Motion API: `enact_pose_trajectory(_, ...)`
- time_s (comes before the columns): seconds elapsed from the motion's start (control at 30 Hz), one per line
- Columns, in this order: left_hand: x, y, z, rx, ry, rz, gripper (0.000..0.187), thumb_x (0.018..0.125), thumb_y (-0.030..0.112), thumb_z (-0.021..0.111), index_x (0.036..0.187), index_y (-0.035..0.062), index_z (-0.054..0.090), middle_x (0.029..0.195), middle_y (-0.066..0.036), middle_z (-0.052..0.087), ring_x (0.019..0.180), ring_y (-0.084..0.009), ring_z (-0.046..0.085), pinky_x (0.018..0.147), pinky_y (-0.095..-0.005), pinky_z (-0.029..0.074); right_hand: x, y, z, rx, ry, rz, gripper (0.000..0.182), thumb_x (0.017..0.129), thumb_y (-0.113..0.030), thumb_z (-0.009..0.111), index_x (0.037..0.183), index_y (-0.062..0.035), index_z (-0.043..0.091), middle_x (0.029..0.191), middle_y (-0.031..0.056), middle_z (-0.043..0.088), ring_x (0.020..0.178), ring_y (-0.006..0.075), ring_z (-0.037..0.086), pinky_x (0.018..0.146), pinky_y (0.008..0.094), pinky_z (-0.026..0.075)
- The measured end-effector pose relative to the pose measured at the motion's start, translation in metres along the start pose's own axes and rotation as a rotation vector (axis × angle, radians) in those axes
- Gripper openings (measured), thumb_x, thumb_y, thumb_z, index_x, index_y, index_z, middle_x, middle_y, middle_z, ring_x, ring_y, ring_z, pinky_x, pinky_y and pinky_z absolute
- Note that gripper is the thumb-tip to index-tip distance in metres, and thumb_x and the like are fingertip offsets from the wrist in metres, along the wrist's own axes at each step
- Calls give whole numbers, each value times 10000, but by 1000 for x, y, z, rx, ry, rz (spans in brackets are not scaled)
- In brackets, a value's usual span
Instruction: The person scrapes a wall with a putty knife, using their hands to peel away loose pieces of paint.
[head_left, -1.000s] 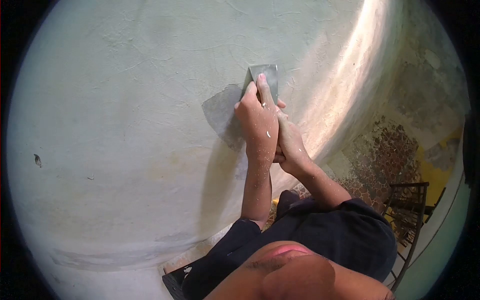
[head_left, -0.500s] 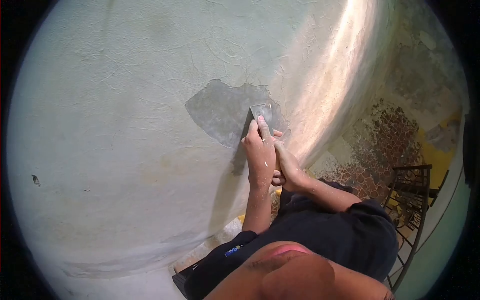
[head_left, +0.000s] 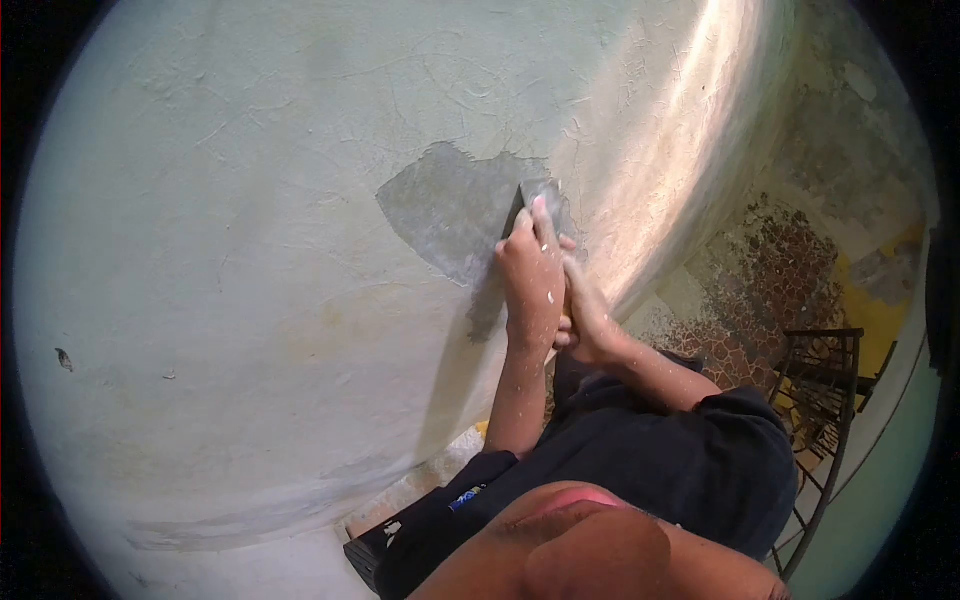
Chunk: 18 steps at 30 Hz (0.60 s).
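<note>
A scraper [head_left: 541, 188] with a flat metal blade lies against the wall [head_left: 250, 220], at the right side of a bare grey patch [head_left: 450, 205] where the pale coating is gone. My left hand [head_left: 533, 275] is closed on it from above, one finger stretched along the blade. Just below and to the right, my right hand [head_left: 590, 312] wraps round the lower part of the tool. The handle is mostly hidden by both hands. Pale specks dot my hands and forearms.
Wrinkled, cracked coating surrounds the patch, with a strip of bright light [head_left: 660, 150] to its right. Beyond lies a worn patterned floor [head_left: 790, 270]. A dark metal rack [head_left: 825, 390] stands at the right. A dark object [head_left: 365, 560] is at the lower left of my body.
Both hands and the scraper have slid a little up and to the right along the patch. The view has also shifted slightly. The grip looks the same.
</note>
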<state>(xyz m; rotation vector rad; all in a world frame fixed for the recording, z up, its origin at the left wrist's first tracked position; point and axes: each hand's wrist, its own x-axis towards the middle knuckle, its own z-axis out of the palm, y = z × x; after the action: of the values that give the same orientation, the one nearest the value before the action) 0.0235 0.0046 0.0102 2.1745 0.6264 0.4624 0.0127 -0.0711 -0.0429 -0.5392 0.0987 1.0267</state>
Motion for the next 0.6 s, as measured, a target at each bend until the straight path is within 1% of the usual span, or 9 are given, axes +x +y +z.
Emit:
enact_pose_trajectory(0.03,7,1,5,-5,3,-2,469,1109,300,414,891,-55,630,699,-189,714,693,-365,735,592,-449,550,6,-4,-7,33,-4,-3,339,1055,-511,399,983,-201,516,609,-79,466,382,43,310,358,217,188)
enact_pose_trajectory(0.1,20,2,16,-1,-5,158,475,1104,304,420,942,-80,649,682,-171,705,545,-267,708,506,-387,541,8,-18,-11,10,-76,-46,339,1062,-499,385,999,-196,522,610,-82,464,377,40,296,352,213,177)
enact_pose_trajectory(0.17,23,16,20,27,10,219,479,1103,306,426,902,-71,641,670,-171,702,566,-295,705,556,-419,538,9,-28,-13,16,-106,-93,348,1069,-490,367,1013,-188,530,602,-82,451,375,41,278,348,216,165)
enact_pose_trajectory(0.23,24,21,29,32,-24,195,475,1111,312,398,880,-45,610,674,-206,687,676,-385,715,625,-477,547,16,-31,-24,-11,-34,-104,476,1069,-586,323,966,-197,579,518,-90,347,353,53,235,331,226,160)
enact_pose_trajectory(0.33,29,-6,58,29,-9,219,459,1099,281,433,804,-28,603,626,-167,684,597,-341,697,574,-438,518,32,-18,-50,-17,54,-157,500,1060,-606,329,954,-187,581,533,-88,366,366,60,261,338,231,166)
enact_pose_trajectory(0.43,26,-58,86,54,-16,242,452,1094,276,446,792,-25,595,613,-165,678,592,-357,689,583,-448,518,38,-3,-75,-73,160,-173,494,1040,-617,320,932,-187,538,556,-79,393,382,56,269,358,232,178)
enact_pose_trajectory(0.47,22,-70,91,70,16,236,443,1086,267,463,803,-46,595,650,-225,666,626,-421,670,578,-467,500,41,2,-89,-119,121,-105,526,1027,-652,310,895,-192,530,538,-77,378,382,66,278,360,241,182)
enact_pose_trajectory(0.53,8,-87,95,83,8,210,436,1082,262,470,819,-62,597,682,-264,653,655,-453,655,585,-481,490,50,13,-111,-196,80,34,600,1002,-727,270,831,-201,503,494,-66,337,377,94,296,373,263,204)
enact_pose_trajectory(0.6,-5,-94,91,92,11,181,430,1078,257,478,834,-77,599,714,-303,641,684,-486,640,592,-496,479,50,24,-130,-212,31,75,610,1000,-736,262,835,-200,504,495,-60,346,376,100,306,376,271,230)
